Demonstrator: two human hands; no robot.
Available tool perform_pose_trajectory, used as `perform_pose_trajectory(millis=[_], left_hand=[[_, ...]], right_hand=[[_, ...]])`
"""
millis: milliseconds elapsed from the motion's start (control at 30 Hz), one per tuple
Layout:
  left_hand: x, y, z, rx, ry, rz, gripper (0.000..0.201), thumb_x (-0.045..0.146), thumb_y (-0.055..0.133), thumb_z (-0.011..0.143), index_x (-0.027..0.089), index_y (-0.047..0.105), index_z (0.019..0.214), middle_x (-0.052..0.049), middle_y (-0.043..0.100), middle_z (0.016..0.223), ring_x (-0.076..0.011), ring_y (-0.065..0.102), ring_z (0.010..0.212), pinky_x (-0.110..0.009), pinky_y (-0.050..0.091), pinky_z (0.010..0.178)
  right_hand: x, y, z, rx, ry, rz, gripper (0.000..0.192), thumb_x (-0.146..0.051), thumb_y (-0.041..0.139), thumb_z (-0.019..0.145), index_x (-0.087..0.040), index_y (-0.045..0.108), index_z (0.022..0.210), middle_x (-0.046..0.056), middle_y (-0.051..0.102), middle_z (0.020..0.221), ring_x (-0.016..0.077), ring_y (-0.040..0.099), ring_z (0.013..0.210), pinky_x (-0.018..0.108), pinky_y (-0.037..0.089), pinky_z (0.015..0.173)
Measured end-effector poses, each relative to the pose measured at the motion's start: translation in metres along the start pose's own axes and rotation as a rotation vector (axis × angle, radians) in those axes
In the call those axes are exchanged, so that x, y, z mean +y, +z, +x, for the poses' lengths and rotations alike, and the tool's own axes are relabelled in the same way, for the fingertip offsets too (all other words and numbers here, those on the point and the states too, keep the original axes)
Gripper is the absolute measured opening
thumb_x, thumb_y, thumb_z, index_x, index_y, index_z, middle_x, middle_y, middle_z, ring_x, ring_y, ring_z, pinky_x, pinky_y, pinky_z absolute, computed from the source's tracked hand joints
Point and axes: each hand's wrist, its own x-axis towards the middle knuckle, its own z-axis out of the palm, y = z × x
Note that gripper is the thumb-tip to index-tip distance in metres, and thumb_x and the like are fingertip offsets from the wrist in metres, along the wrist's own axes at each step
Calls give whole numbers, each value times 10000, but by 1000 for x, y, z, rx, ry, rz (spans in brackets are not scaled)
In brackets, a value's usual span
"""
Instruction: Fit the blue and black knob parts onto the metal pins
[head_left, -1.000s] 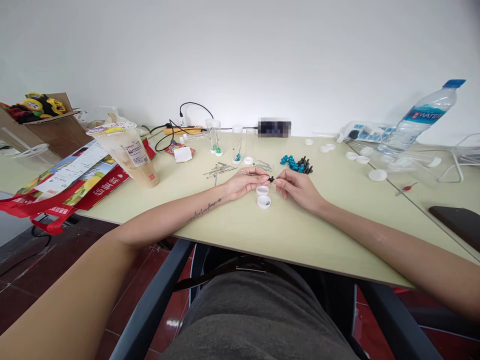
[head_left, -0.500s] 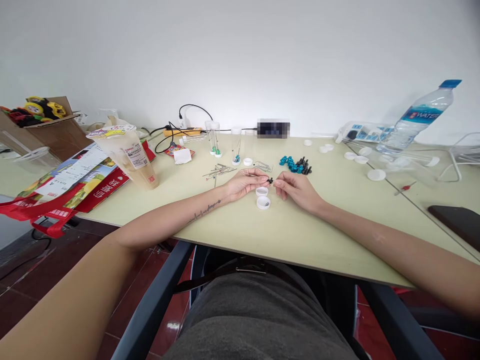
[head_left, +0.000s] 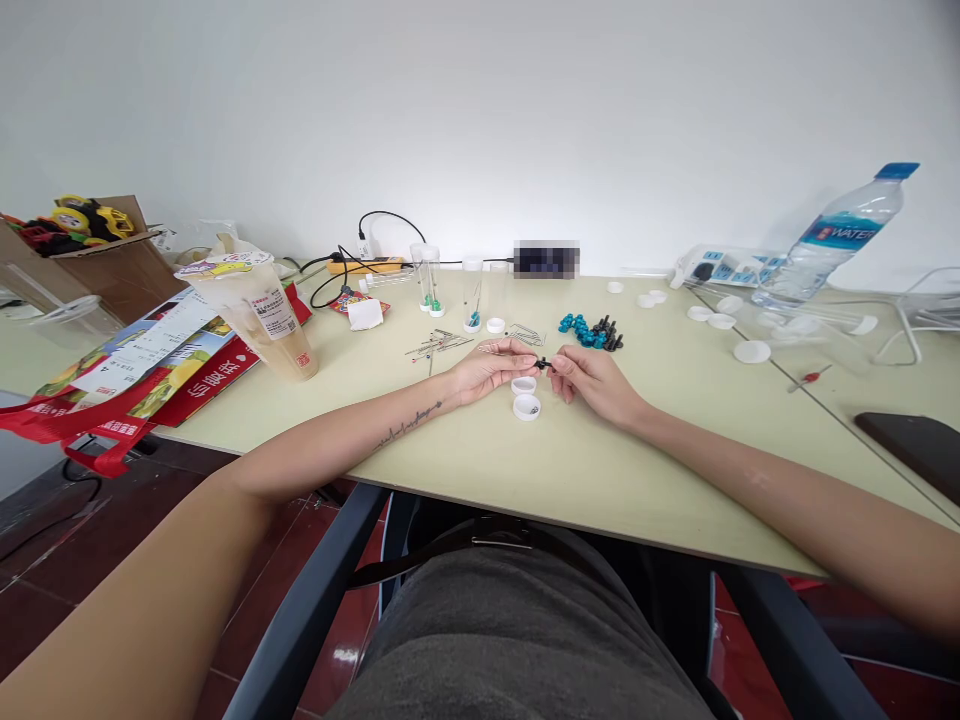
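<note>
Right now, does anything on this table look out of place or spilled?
Nothing is spilled. White caps lie scattered loose at the right, away from the upright tubes, and thin pins lie in a loose heap. Both hands, left hand and right hand, pinch a small black piece.

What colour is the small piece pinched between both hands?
Black; the small piece shows between left hand and right hand in the head view.

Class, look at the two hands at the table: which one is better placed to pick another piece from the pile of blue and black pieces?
Probably the right hand: the pile of blue and black pieces lies just beyond it, while the left hand sits farther off.
</note>
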Motion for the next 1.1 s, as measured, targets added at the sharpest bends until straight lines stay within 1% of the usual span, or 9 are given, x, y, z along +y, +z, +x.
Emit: perform_pose_trajectory(millis=[133,267,367,433,533,667,733,900,1100], left_hand=[[0,1,0,-2,12,-4,164,111,715,676,100,621,810,-24,653,819,-131,659,811,-321,452,918],[0,0,0,19,26,-13,150,108,704,686,102,618,809,-18,650,811,-128,660,799,-306,462,892],[0,-1,1,26,36,-22,156,104,702,688,103,623,822,-17,651,810,-118,658,784,-284,471,871],[0,-1,1,26,37,-20,159,103,704,686,102,625,825,-14,650,802,-115,657,779,-275,474,863],[0,-1,1,20,28,-14,155,109,703,689,103,624,822,-14,649,801,-117,657,779,-278,473,864],[0,0,0,12,9,-12,143,109,698,694,105,616,811,-15,650,806,-121,658,790,-286,465,873],[0,0,0,13,14,-12,143,110,698,694,104,617,812,-15,652,804,-119,657,788,-290,465,879],[0,-1,1,24,27,-14,161,106,704,684,103,630,827,-17,652,801,-122,658,787,-291,472,878],[1,1,0,9,1,-18,139,100,699,689,96,622,805,-16,646,793,-123,661,783,-276,472,860]], right_hand=[[2,0,1,-20,39,36,469,-559,312,909,-190,512,701,18,598,624,128,538,490,281,414,528],[0,0,0,-21,15,5,391,-517,384,903,-192,507,723,-5,573,627,117,529,487,282,418,558],[0,1,-1,27,0,37,277,-488,509,850,-212,494,831,-5,577,789,103,521,479,278,413,520],[1,1,-1,50,-2,70,278,-487,556,816,-223,482,863,9,572,894,98,513,478,279,412,493],[0,0,-1,37,-2,48,276,-492,515,842,-219,491,804,0,587,787,115,519,489,289,417,519],[-3,-1,-1,-17,-10,-12,378,-491,385,907,-203,497,690,-4,573,615,131,531,501,300,418,578],[-2,-1,-1,-4,-8,-6,355,-497,413,893,-206,500,711,-7,571,625,131,528,498,297,417,564],[1,1,0,68,-3,59,285,-487,586,790,-227,486,851,8,582,890,100,508,474,285,413,496],[-3,-1,-2,-11,-6,19,342,-485,436,885,-202,496,703,2,587,643,134,532,508,297,417,556]])
